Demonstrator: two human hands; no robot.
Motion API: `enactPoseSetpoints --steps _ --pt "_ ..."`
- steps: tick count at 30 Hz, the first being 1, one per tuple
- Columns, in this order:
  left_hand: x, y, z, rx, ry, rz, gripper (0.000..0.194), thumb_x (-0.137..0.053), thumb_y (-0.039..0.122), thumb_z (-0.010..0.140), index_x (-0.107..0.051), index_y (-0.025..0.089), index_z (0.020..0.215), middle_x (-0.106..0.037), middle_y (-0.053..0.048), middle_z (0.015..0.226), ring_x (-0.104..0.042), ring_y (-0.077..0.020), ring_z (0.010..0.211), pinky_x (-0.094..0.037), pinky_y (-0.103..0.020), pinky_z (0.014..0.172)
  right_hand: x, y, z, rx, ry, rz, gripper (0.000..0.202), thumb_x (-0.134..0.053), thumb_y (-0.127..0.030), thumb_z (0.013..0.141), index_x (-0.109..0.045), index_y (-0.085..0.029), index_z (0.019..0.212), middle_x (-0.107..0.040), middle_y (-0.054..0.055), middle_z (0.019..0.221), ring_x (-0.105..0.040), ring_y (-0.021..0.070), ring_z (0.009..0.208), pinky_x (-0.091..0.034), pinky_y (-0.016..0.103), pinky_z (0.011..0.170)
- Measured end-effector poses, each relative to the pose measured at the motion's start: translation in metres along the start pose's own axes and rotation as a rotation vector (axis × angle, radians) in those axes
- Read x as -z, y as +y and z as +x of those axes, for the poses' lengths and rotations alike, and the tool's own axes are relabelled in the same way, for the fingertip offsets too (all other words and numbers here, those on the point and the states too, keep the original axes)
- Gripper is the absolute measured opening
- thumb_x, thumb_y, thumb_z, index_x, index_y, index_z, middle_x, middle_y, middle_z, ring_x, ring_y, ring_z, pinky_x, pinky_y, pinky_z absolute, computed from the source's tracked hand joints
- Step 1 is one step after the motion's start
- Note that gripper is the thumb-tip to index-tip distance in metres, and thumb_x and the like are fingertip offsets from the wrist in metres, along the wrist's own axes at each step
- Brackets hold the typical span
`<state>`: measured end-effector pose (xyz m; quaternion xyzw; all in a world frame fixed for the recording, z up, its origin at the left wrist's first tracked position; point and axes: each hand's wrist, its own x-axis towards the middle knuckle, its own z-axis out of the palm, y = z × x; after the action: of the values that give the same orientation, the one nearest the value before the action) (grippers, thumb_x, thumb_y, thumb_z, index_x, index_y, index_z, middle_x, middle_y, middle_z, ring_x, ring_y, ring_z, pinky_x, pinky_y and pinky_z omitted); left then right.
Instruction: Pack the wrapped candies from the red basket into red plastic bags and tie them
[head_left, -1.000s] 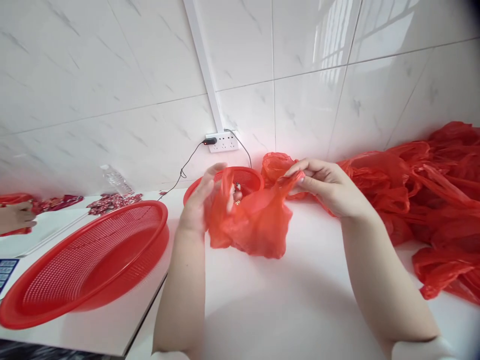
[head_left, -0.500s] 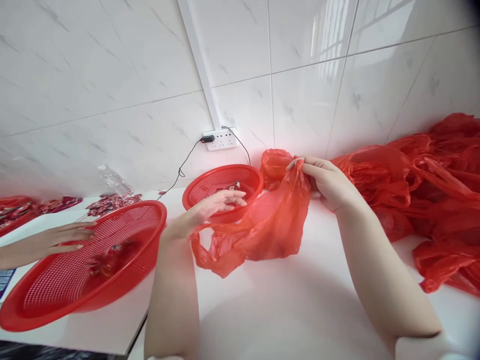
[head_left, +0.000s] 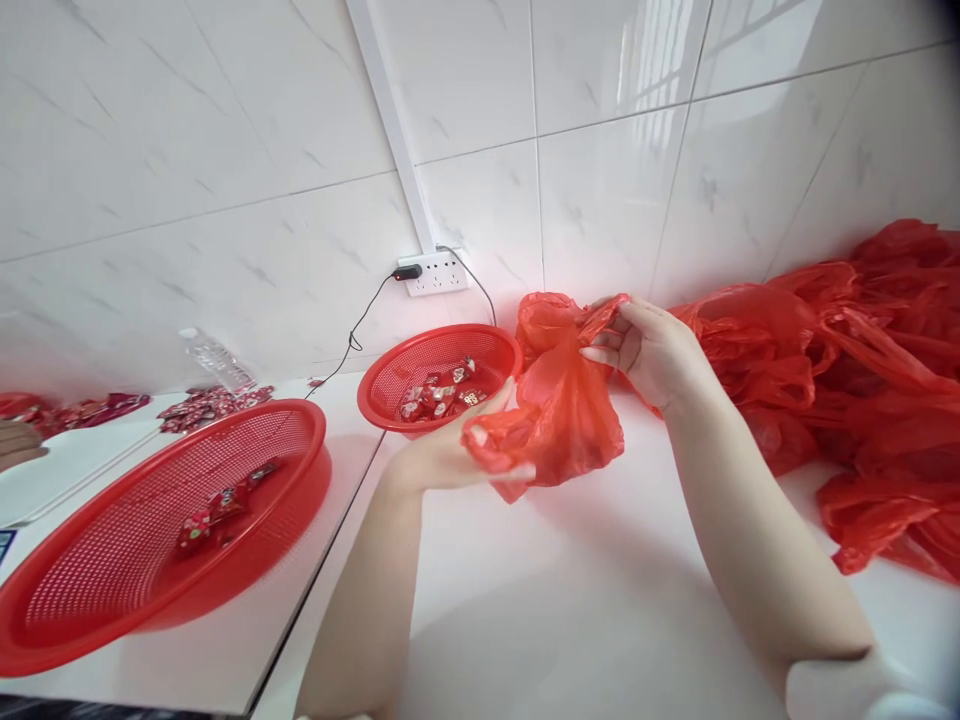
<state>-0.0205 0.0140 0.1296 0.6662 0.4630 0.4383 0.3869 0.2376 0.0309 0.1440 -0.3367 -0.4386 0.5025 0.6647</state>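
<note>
While the right hand [head_left: 654,352] pinches the top of a red bag [head_left: 577,425], the left hand [head_left: 454,455], fingers spread, touches its edge. The bag is front-right of the small basket [head_left: 394,365].

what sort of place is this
Probably an indoor workroom: a white table against a tiled wall, a red mesh basket with small items inside, and heaped red plastic bags.
</note>
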Motion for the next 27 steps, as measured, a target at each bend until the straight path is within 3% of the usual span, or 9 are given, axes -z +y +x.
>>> enactPoseSetpoints --steps 3,6,10,14,17,20,23,25,27 --pt "-0.02 -0.001 0.008 -0.052 -0.221 0.025 0.026 -0.067 0.041 0.078 -0.072 0.024 0.097 -0.07 -0.006 0.109 -0.056 -0.0248 0.121 -0.044 -0.033 0.099 0.002 0.002 0.001 -0.013 -0.019 -0.067 0.021 -0.052 -0.038 0.086 -0.063 -0.02 0.088 -0.067 0.006 0.096 -0.064 0.0143 0.074 -0.056 0.027 0.065" --pt "-0.028 0.0 0.012 -0.157 -0.223 -0.143 0.03 -0.054 0.045 0.088 -0.072 0.021 0.091 -0.069 -0.008 0.11 -0.054 -0.0255 0.122 -0.041 -0.035 0.102 0.001 0.005 0.003 -0.068 0.037 -0.058 0.024 -0.047 -0.039 0.088 -0.063 -0.021 0.089 -0.069 0.006 0.1 -0.066 0.0155 0.077 -0.056 0.029 0.07" --pt "-0.031 -0.001 0.014 -0.097 -0.099 -0.628 0.029 -0.051 0.042 0.091 -0.061 0.02 0.077 -0.062 0.0 0.063 -0.065 -0.0164 0.066 -0.052 -0.032 0.075 -0.004 0.007 0.004 -0.175 -0.006 0.068 0.023 -0.045 -0.034 0.091 -0.062 -0.019 0.09 -0.071 0.008 0.093 -0.069 0.0176 0.078 -0.058 0.034 0.076" --pt "-0.032 -0.008 0.025 0.246 -0.207 -0.837 0.035 -0.043 0.04 0.096 -0.048 0.019 0.068 -0.023 0.011 0.038 -0.019 -0.0031 0.026 -0.034 -0.017 0.038 -0.013 0.009 0.0 -0.217 -0.157 0.148 0.025 -0.042 -0.031 0.094 -0.063 -0.016 0.094 -0.072 0.01 0.088 -0.07 0.0182 0.083 -0.059 0.034 0.079" --pt "-0.034 -0.015 0.03 0.333 -0.365 -0.728 0.033 -0.054 0.05 0.088 -0.055 0.019 0.075 -0.034 0.009 0.043 -0.027 -0.0039 0.029 -0.03 -0.017 0.034 -0.02 0.014 -0.007 -0.146 -0.331 0.093 0.027 -0.045 -0.034 0.095 -0.065 -0.016 0.093 -0.072 0.009 0.084 -0.07 0.0186 0.081 -0.059 0.034 0.078" --pt "-0.036 -0.015 0.022 0.087 -0.469 -0.403 0.039 -0.08 0.036 0.067 -0.064 0.022 0.1 -0.063 0.001 0.074 -0.063 -0.0128 0.068 -0.053 -0.024 0.065 -0.029 0.017 -0.019 0.058 -0.584 -0.077 0.029 -0.047 -0.037 0.096 -0.067 -0.017 0.094 -0.072 0.007 0.089 -0.069 0.0185 0.085 -0.056 0.034 0.081" --pt "-0.037 -0.007 0.008 -0.061 -0.48 -0.055 0.05 -0.08 0.032 0.067 -0.063 0.027 0.114 -0.066 -0.003 0.113 -0.06 -0.0215 0.11 -0.05 -0.033 0.091 -0.037 0.014 -0.032 0.274 -0.768 -0.299 0.024 -0.05 -0.034 0.095 -0.068 -0.018 0.098 -0.071 0.006 0.099 -0.066 0.0186 0.094 -0.053 0.033 0.085" --pt "-0.037 -0.002 0.002 -0.02 -0.47 0.035 0.028 -0.067 0.041 0.081 -0.068 0.024 0.104 -0.069 -0.003 0.107 -0.066 -0.0199 0.097 -0.054 -0.03 0.079 -0.041 0.011 -0.038 0.35 -0.797 -0.463 0.02 -0.055 -0.031 0.093 -0.065 -0.02 0.107 -0.068 0.005 0.108 -0.064 0.0184 0.098 -0.051 0.031 0.085" --pt "-0.035 0.002 0.0 0.09 -0.53 0.03 0.034 -0.053 0.049 0.089 -0.069 0.019 0.081 -0.071 -0.003 0.077 -0.066 -0.016 0.063 -0.053 -0.027 0.057 -0.043 0.011 -0.04 0.357 -0.757 -0.619 0.024 -0.055 -0.031 0.093 -0.06 -0.022 0.115 -0.064 0.005 0.116 -0.064 0.0164 0.092 -0.051 0.03 0.08"
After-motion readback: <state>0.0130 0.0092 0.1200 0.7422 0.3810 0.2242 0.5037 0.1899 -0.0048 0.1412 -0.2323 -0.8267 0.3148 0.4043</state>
